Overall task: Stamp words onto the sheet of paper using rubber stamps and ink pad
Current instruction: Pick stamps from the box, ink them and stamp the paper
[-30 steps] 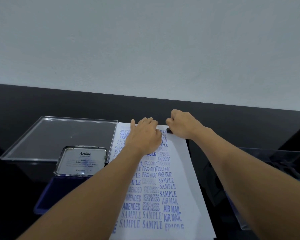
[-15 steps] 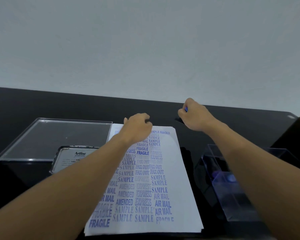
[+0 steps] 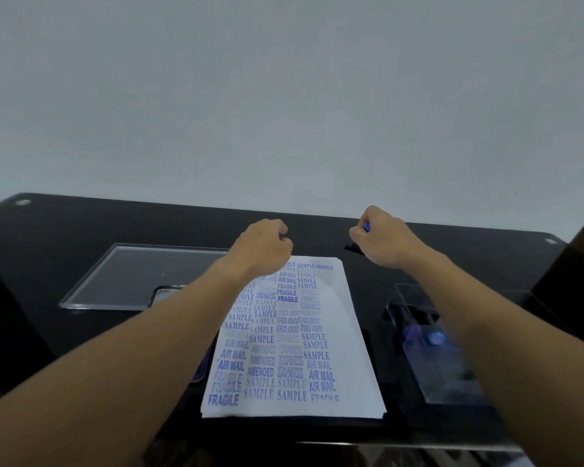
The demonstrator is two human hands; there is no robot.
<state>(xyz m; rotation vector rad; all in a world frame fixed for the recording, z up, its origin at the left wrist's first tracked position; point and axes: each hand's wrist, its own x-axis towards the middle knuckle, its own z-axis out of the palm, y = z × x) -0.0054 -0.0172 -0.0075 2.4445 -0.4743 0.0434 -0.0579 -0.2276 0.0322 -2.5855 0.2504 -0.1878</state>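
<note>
Right hand (image 3: 381, 242) grips a stamp (image 3: 354, 247) just beyond the far corner of the paper (image 3: 346, 332); left hand (image 3: 263, 249), fingers curled on nothing, is over its far edge.

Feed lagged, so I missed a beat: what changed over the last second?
The right hand, still gripping the stamp, lifted it rightward off the top right of the paper, uncovering a FRAGILE print. The left hand stays curled at the paper's top edge.

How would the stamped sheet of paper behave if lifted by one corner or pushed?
The sheet of paper looks thin, so it would probably droop when lifted. Layered edges at its near end suggest a stack beneath, so a push might slide it.
</note>
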